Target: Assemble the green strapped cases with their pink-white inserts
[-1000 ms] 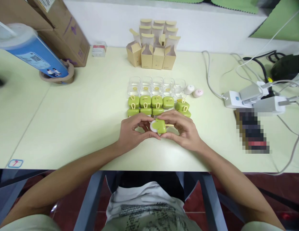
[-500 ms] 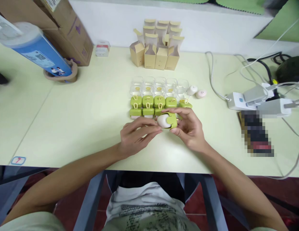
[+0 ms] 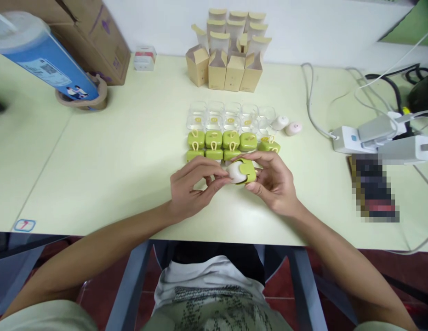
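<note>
My right hand (image 3: 277, 186) grips a lime-green cap (image 3: 250, 171) between thumb and fingers, tilted on its side above the table. Out of the cap's left end pokes a white egg-shaped piece (image 3: 236, 172). My left hand (image 3: 193, 188) pinches that rounded white end with its fingertips. Just behind my hands stand rows of green cases with yellow loops (image 3: 214, 139), partly hidden by my fingers. Clear plastic covers (image 3: 215, 110) with yellow marks are lined up behind them. A white egg-shaped piece (image 3: 280, 122) and a pink one (image 3: 293, 128) lie at the right end of these rows.
Open kraft boxes (image 3: 218, 69) stand at the wall. On the left are a blue canister (image 3: 51, 69), a cardboard box (image 3: 103, 41) and a small red-and-white box (image 3: 145, 58). At right lie a power strip (image 3: 351, 140), cables and a pixelated dark object (image 3: 374, 188).
The view has shifted, so the tabletop things sit higher. Both hands stay on the white piece and green cap, with only a slight shift of my left fingers.
</note>
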Available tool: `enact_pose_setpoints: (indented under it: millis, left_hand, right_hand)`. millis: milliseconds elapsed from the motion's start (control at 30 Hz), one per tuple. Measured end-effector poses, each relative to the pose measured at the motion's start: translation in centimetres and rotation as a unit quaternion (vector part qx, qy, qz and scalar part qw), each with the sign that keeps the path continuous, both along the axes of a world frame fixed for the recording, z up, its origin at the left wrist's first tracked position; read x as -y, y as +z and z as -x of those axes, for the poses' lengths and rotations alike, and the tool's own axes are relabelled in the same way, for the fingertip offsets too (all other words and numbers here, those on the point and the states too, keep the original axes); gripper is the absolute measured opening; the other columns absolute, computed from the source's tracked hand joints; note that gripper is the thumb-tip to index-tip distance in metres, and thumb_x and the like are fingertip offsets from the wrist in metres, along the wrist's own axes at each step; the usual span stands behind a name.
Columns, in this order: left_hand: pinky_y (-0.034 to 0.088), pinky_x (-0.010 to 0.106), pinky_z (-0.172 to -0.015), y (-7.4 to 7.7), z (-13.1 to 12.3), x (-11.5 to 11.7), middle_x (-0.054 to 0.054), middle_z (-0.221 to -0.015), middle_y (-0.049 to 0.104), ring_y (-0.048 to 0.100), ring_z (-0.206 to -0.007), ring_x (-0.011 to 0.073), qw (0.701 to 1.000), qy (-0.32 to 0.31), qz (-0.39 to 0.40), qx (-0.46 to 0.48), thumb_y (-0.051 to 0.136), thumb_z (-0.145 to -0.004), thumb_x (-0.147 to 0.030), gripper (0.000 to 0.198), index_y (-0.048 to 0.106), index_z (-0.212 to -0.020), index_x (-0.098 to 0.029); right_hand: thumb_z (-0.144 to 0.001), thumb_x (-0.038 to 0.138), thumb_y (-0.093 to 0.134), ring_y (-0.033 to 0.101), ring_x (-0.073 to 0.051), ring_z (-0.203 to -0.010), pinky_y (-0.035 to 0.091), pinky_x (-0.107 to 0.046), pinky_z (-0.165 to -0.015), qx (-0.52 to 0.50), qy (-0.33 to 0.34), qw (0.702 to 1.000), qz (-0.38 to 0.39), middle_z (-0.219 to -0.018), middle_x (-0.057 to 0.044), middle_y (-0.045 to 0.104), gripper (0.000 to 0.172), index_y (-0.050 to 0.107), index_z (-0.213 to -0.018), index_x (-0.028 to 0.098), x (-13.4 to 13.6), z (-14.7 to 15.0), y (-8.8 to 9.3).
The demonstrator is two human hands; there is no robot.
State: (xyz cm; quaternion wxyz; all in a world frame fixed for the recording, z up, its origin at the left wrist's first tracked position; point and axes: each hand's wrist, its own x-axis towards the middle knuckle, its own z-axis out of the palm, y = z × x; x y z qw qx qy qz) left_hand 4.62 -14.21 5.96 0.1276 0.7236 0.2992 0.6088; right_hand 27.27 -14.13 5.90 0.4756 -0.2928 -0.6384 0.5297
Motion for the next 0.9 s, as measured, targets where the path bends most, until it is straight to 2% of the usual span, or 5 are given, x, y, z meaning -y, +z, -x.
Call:
enact_pose_setpoints:
  millis: [333,467,600,767,900]
  left_hand:
    - [0.059,0.021,-0.061,-0.3,0.1,-0.1,0.003,-0.092,0.079,0.073,-0.075,0.0113,0.999,-0.016,0.035,0.008,0.084,-0.099,-0.028,0.009,0.078,-0.101,-0.021]
    - [0.056,0.019,-0.056,-0.2,0.1,0.0,0.003,-0.091,0.077,0.07,-0.073,0.0109,0.997,-0.052,0.057,0.024,0.09,-0.094,-0.031,0.019,0.077,-0.103,-0.02]
    - [0.055,0.019,-0.058,-0.1,0.1,0.0,0.003,-0.09,0.077,0.069,-0.073,0.0103,0.997,-0.056,0.051,0.013,0.086,-0.097,-0.026,0.013,0.076,-0.101,-0.019]
    - [0.057,0.021,-0.064,0.0,0.4,-1.2,0.003,-0.09,0.078,0.072,-0.076,0.0111,0.996,-0.066,0.053,-0.001,0.081,-0.102,-0.024,0.007,0.076,-0.099,-0.019]
    - [0.057,0.022,-0.065,1.0,0.5,0.3,0.004,-0.091,0.079,0.073,-0.078,0.0118,0.994,-0.061,0.088,-0.006,0.075,-0.105,-0.021,0.003,0.076,-0.102,-0.02]
  right_hand:
    - [-0.098,0.05,0.084,0.079,-0.03,-0.121,0.073,-0.043,-0.094,0.034,-0.002,0.999,-0.001,-0.14,-0.012,0.069,0.053,0.057,-0.139,0.03,0.1,-0.1,0.1]
    - [-0.099,0.041,0.084,0.076,-0.03,-0.129,0.072,-0.044,-0.1,0.025,0.009,0.999,-0.02,-0.141,-0.011,0.07,0.048,0.06,-0.139,0.031,0.2,-0.1,0.2]
    - [-0.102,0.032,0.081,0.072,-0.029,-0.137,0.07,-0.043,-0.104,0.015,0.02,0.998,-0.057,-0.142,-0.01,0.07,0.043,0.063,-0.141,0.031,0.3,-0.3,0.2]
    - [-0.104,0.035,0.078,0.072,-0.029,-0.138,0.069,-0.044,-0.105,0.037,0.032,0.997,-0.066,-0.146,-0.011,0.07,0.044,0.063,-0.145,0.031,0.4,-0.3,0.1]
    - [-0.105,0.035,0.074,0.071,-0.032,-0.134,0.07,-0.05,-0.099,0.071,-0.005,0.985,-0.159,-0.14,-0.011,0.073,0.046,0.065,-0.15,0.035,0.0,-0.6,0.4]
